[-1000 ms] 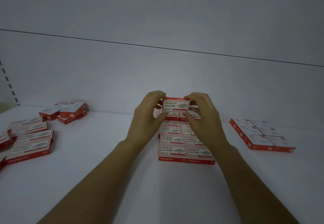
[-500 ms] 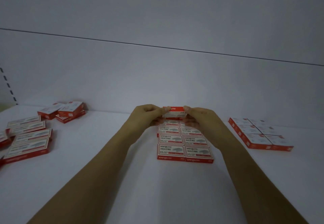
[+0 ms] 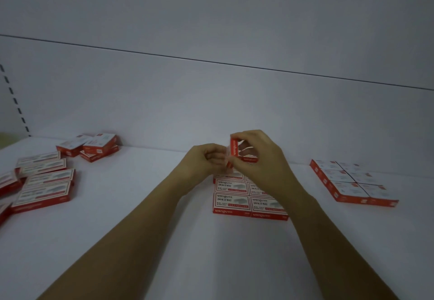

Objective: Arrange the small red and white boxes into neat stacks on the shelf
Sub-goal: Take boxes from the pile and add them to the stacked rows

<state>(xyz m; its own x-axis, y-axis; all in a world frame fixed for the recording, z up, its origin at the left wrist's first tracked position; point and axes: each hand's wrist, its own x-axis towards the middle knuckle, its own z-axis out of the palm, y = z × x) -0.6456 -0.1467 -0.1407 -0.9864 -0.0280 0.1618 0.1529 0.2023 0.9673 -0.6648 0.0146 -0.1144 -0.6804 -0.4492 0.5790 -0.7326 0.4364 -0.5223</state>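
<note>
Right hand pinches a small red and white box, turned on edge, above the far end of the central block of boxes, near the back edge of the shelf. Left hand, fingers curled, meets the box's lower end; motion blur hides whether it grips. Loose boxes lie by the left edge and a flat block lies towards the right.

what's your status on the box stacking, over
Right hand pinching one box, turned on edge. Left hand at its lower end, grip blurred. Box over the centre block, not yet set down. Nothing in the way.
</note>
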